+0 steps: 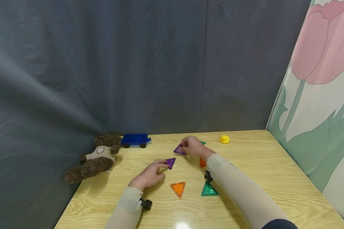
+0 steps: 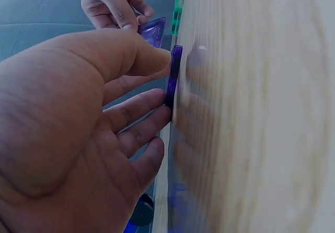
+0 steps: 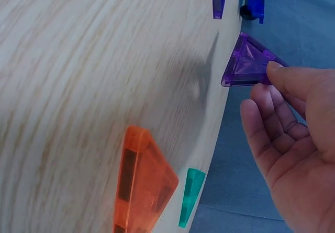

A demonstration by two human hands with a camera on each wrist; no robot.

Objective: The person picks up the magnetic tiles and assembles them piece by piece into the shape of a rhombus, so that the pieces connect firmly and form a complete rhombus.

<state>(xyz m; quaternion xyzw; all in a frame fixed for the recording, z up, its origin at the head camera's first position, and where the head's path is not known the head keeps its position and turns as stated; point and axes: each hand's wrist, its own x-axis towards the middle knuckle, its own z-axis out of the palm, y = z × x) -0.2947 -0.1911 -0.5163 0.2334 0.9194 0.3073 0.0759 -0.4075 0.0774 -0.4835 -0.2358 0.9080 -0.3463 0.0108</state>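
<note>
My right hand pinches a purple triangular tile between thumb and fingers. That tile is tilted and held above the table, as the right wrist view shows. With its fingertips, my left hand touches a second purple triangular tile, which lies flat on the table. In the head view the left thumb stands apart from that tile. Between my forearms lie an orange triangular tile and a green triangular tile. Another orange tile and another green tile are partly hidden by my right hand and wrist.
A brown teddy bear in a light shirt leans at the table's left edge. Beside it stands a blue toy wagon. A yellow rubber duck is at the back right. Dark curtain hangs behind the wooden table.
</note>
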